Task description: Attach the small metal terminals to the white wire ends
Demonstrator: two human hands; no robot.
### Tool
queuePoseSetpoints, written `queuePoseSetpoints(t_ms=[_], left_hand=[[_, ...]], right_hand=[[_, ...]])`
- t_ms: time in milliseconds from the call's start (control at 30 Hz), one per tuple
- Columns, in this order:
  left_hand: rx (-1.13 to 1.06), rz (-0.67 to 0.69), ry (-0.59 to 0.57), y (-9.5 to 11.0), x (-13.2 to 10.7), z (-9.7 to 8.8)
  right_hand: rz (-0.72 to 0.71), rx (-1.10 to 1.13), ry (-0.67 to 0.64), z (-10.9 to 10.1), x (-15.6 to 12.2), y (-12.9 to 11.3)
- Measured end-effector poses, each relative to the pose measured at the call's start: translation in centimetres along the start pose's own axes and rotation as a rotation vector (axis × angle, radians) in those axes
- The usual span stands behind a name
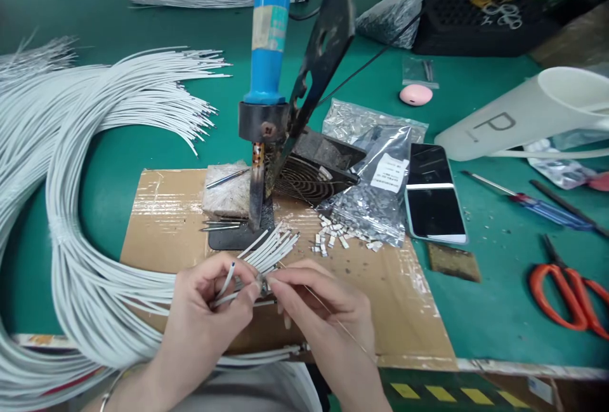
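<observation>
My left hand [209,310] is closed in a pinch on a white cable [229,279], whose short end sticks up between thumb and fingers. My right hand [323,310] is closed opposite it, thumb and index finger meeting at a tiny metal piece that the fingertips mostly hide. A thin solder wire [340,324] passes across the right hand's fingers. Just beyond both hands lie the fanned ends of more white cables [278,244]. The blue-handled soldering iron [269,50] stands tip down in its black stand [311,69], its tip above the cardboard.
A large bundle of white cables [71,209] curves along the left. Small metal terminals [333,234] lie beside a plastic bag [380,190] on the cardboard [380,298]. Further right are a phone [435,193], screwdriver [537,202], red-handled scissors [566,291] and a white pitcher [518,113].
</observation>
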State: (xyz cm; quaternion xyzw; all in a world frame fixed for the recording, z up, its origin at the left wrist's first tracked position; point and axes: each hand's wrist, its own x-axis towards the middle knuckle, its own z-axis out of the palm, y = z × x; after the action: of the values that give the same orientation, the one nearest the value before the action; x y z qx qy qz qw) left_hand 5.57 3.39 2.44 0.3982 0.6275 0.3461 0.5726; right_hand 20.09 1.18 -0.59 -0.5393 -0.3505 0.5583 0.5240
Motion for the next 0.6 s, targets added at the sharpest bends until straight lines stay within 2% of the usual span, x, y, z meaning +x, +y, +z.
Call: queuePoseSetpoints(t_ms=[300,500,600], left_hand=[[0.060,0.111,-0.044,-1.4,0.4,-0.4],[0.047,0.053,-0.003,-0.5,0.2,0.0],[0.048,0.077,-0.025,-0.8,0.3,0.0]], right_hand=[[-0.100,-0.045,-0.042,-0.4,0.4,0.6],[-0.043,-0.036,-0.009,-0.2,0.3,0.2],[-0.049,-0.050,-0.009,-0.2,0.2,0.1]])
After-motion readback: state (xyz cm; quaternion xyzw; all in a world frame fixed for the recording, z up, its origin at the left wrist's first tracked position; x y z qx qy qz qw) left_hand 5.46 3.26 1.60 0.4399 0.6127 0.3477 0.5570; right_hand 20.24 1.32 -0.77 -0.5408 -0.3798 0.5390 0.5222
